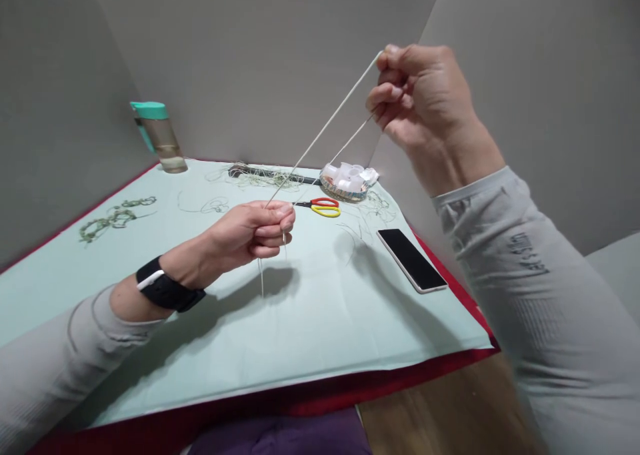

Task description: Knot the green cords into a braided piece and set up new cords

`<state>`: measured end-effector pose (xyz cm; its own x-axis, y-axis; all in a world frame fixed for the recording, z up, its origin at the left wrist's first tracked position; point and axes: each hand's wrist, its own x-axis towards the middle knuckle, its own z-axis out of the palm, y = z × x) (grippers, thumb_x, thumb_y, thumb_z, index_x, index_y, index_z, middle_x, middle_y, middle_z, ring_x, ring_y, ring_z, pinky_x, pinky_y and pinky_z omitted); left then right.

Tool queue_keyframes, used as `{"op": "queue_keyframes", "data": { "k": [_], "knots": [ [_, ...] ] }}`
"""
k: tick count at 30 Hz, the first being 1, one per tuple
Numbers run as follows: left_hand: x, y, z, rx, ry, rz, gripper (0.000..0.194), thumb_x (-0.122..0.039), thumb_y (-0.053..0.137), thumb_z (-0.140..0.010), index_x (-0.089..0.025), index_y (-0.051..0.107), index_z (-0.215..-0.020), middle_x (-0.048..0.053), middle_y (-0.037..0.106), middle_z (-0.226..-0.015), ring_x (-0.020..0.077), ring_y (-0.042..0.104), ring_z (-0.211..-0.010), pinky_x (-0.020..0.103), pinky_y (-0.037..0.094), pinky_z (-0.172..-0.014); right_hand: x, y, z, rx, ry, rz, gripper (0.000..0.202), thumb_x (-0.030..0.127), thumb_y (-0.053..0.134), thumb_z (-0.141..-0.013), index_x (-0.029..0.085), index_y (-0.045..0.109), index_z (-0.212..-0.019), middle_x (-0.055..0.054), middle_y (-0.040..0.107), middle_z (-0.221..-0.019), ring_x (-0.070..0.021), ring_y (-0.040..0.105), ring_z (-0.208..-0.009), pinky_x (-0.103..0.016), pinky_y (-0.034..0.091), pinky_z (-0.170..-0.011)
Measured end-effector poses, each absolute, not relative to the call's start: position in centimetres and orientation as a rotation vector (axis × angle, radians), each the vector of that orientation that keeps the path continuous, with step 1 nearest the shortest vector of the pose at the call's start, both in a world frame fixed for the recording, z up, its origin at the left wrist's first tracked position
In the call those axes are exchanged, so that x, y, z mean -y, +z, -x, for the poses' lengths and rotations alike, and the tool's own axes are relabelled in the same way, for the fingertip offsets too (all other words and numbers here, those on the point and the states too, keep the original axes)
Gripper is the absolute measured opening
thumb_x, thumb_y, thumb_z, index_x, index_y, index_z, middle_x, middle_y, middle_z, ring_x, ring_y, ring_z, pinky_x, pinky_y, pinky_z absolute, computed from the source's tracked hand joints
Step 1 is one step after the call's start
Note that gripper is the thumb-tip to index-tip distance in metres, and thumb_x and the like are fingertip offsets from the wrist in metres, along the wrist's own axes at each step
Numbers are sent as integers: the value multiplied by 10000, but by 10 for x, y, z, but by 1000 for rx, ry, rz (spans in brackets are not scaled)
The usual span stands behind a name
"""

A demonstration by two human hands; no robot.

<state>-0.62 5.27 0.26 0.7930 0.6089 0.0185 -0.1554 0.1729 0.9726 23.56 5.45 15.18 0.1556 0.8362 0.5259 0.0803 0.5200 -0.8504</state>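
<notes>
"What's furthest left?"
"Knotted green string (118, 219) on the table (300, 341), then a bottle (167, 138)."
"The left hand (257, 231)?"
"Pinching white cord (324, 129), strands dangling below. The cord slants taut up rightward, above the table."
"Beyond it?"
"Scissors (313, 205), a dish (345, 193) of white pieces, a phone (413, 260) lying flat; higher up, the right hand (427, 98), fingers curled, grips the cord's upper part."

a thin, pale cord (325, 129) slants up in two straight strands from the left hand (245, 231) to the right hand (427, 95); one strand runs above the other; short, thin lengths dangle beneath the left hand
</notes>
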Motion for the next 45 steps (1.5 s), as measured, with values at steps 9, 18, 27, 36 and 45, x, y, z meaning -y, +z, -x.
{"op": "queue_keyframes", "data": {
  "k": [9, 18, 27, 36, 45],
  "knots": [
    [-63, 3, 32, -497, 505, -1262, 301, -141, 725, -913, -194, 518, -701, -109, 325, -599, 56, 210, -481, 178, 197, -408, -41, 148, -276, 1599, 732, 1249, 272, -88, 729, -845, 155, 829, -776, -23, 644, -646, -95, 525, -568, -271, 495, -586],
    [-82, -16, 43, -457, 453, -1189, 310, -246, 766, -1031, -169, 592, -787, -127, 408, -604, 40, 323, -438, 160, 284, -388, -36, 149, -267, 1664, 603, 1206, 388, -29, 675, -913, 182, 803, -613, -46, 673, -644, -115, 630, -636, -382, 621, -831],
    [-71, -9, 38, -414, 455, -1124, 282, -162, 719, -951, -185, 556, -721, -116, 271, -585, 59, 159, -479, 163, 217, -389, -59, 152, -237, 1325, 712, 965, 573, -66, 488, -991, 199, 670, -516, 9, 622, -681, -37, 457, -561, -249, 593, -877],
    [-62, -7, 32, -416, 470, -1084, 282, -108, 640, -910, -186, 535, -660, -95, 195, -602, 73, 68, -500, 123, 266, -365, -75, 153, -227, 1136, 726, 955, 604, -87, 377, -1030, 180, 604, -538, 4, 603, -711, -29, 420, -532, -196, 576, -753],
    [-64, -19, 33, -449, 473, -1090, 334, -204, 721, -989, -193, 526, -718, -120, 277, -592, 51, 166, -462, 153, 203, -381, -73, 144, -233, 1273, 657, 1112, 519, -45, 533, -1015, 187, 690, -579, -6, 648, -721, -87, 616, -657, -263, 529, -706]
  ]
}}
